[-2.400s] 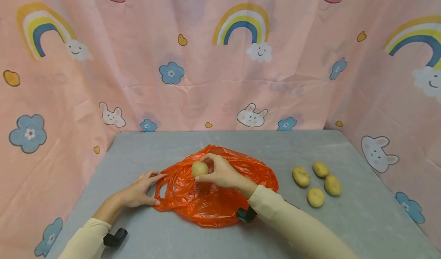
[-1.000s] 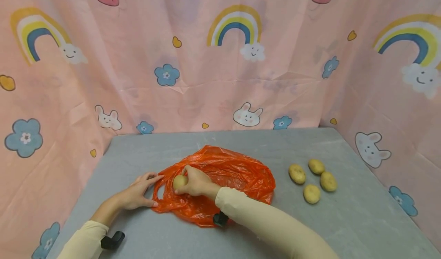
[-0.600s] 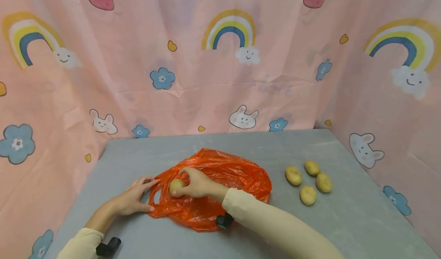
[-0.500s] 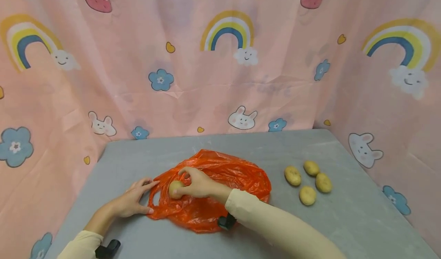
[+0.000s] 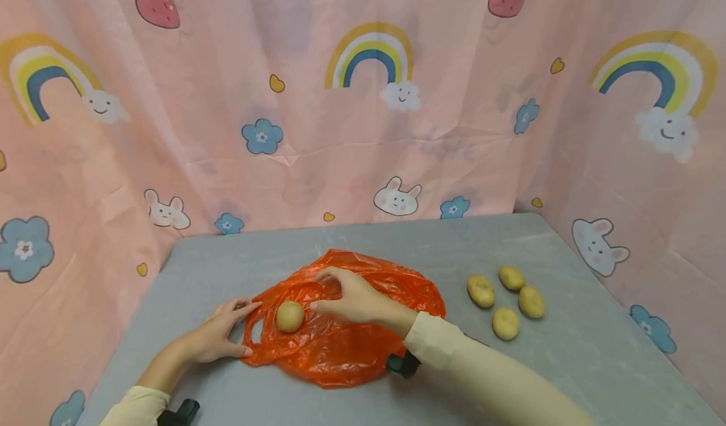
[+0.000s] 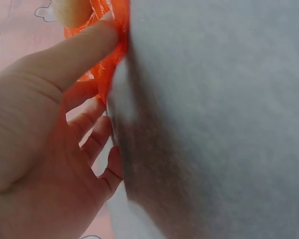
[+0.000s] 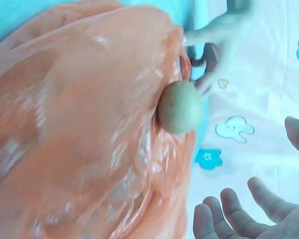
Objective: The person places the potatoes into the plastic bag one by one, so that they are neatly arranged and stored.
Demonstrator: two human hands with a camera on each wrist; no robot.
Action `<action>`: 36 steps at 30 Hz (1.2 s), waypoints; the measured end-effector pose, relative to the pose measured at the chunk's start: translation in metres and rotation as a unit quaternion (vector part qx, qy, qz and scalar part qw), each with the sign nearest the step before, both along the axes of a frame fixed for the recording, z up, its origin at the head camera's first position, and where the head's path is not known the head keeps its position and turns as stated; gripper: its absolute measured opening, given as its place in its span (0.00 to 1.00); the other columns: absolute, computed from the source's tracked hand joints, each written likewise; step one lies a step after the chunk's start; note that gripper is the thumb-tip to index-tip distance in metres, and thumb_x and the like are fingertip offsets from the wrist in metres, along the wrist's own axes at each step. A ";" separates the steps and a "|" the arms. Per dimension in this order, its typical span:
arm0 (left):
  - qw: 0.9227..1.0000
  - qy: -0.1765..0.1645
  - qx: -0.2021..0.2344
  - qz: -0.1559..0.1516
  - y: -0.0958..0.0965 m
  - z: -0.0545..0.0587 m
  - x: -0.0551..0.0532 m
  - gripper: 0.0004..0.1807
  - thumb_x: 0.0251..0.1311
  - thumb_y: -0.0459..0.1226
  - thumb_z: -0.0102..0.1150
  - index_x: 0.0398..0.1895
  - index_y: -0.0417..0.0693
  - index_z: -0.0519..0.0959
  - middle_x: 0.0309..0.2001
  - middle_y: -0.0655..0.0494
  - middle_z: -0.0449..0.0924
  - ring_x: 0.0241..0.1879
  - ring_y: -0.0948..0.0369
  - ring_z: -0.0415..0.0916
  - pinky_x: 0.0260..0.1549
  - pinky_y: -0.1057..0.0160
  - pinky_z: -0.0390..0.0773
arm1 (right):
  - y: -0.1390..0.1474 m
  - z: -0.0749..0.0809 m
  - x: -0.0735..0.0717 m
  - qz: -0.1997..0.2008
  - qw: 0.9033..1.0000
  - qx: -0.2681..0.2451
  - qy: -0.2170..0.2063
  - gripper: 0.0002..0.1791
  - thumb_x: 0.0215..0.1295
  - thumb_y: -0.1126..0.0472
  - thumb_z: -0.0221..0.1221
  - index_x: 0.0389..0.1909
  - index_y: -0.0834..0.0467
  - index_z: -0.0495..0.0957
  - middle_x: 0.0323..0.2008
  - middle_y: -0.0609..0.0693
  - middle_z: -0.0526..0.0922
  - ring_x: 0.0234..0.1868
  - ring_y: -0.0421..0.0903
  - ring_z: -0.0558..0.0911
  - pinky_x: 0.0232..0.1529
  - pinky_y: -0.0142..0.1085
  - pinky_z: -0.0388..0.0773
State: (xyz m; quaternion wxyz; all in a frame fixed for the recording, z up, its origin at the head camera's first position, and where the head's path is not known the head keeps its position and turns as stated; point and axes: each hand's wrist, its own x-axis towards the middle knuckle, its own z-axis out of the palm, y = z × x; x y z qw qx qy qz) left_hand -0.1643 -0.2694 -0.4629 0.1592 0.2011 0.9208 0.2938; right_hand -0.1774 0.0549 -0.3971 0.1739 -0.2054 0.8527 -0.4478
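Observation:
A round, yellow-brown potato lies on the left part of a flattened orange plastic bag, near its handle loop. My right hand hovers just right of the potato, thumb and fingers spread and holding nothing; the right wrist view shows the fingers apart from the potato. At the bag's left edge, my left hand rests with its fingers and thumb spread, touching the handle on both sides. In the left wrist view the left thumb lies against the bag.
Several more potatoes sit loosely grouped on the grey table, right of the bag. A pink patterned curtain hangs along the back and both sides. Black wrist cameras are strapped to both sleeves.
My right hand carried the potato leftward over the bag, set it down near the handle, let go and drew back to the right. My left hand stays at the bag's edge.

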 end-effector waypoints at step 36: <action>0.999 -0.020 0.021 0.014 -0.001 -0.003 -0.002 0.49 0.50 0.43 0.77 0.76 0.43 0.64 0.73 0.36 0.55 0.70 0.34 0.52 0.65 0.26 0.55 | 0.112 -0.015 -0.008 -0.021 0.997 -0.049 0.053 0.27 0.73 0.56 0.59 0.67 0.66 0.69 0.65 0.67 0.73 0.64 0.67 0.73 0.59 0.57 0.76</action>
